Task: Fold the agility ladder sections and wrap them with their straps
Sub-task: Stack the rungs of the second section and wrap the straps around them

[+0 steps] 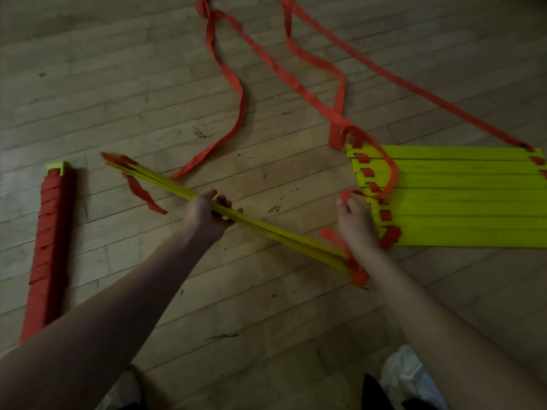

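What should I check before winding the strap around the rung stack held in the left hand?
1. Grip on the stack: ok. The left hand grips the stack of rungs near its middle, off the floor.
2. Rungs squared up: not ok. They look fanned at the far end.
3. Strap in hand: ok. Fingers of the right hand pinch a red strap loop.
4. Loop belongs to this stack, not the flat rungs: cannot tell.
5. Loose straps untangled: not ok. They snake across the floor and leave the frame.
6. Wrapped bundle out of the way: ok, lying apart on the left.
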The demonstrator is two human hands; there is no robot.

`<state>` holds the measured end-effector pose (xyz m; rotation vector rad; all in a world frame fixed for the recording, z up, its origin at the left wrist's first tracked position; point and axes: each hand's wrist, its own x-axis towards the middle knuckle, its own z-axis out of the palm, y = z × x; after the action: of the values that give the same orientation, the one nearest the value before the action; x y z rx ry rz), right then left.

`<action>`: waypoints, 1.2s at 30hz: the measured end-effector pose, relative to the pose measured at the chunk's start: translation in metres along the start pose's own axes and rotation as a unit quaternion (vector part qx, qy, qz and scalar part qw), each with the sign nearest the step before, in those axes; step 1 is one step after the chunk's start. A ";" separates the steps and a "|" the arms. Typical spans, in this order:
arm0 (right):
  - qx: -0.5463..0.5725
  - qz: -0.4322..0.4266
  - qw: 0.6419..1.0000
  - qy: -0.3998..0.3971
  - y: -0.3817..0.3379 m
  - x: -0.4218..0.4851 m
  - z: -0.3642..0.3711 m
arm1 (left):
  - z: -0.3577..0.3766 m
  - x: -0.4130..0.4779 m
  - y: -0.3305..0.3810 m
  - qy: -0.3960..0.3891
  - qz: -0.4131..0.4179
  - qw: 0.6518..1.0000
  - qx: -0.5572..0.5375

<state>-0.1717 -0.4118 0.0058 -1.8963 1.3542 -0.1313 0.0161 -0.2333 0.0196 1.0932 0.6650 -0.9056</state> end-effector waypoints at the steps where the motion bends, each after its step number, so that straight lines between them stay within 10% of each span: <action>1: 0.003 0.000 0.999 -0.042 -0.002 0.000 0.003 | 0.002 -0.002 -0.001 -0.008 -0.001 1.000 0.013; 9: 0.225 0.078 0.932 -0.272 -0.016 -0.018 0.018 | 0.003 -0.010 -0.007 -0.040 -0.013 0.990 0.132; 25: 0.243 -0.017 0.936 -0.254 -0.148 0.011 0.020 | 0.028 -0.052 -0.030 -0.217 0.018 0.891 0.399; 36: 0.339 -0.033 0.900 -0.274 -0.137 0.016 0.012 | 0.014 -0.054 -0.032 -0.259 -0.043 0.915 0.307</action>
<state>-0.0548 -0.4020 0.0799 -1.2465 0.7219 -0.0782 -0.0378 -0.2371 0.0550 1.2959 -0.0315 -1.4708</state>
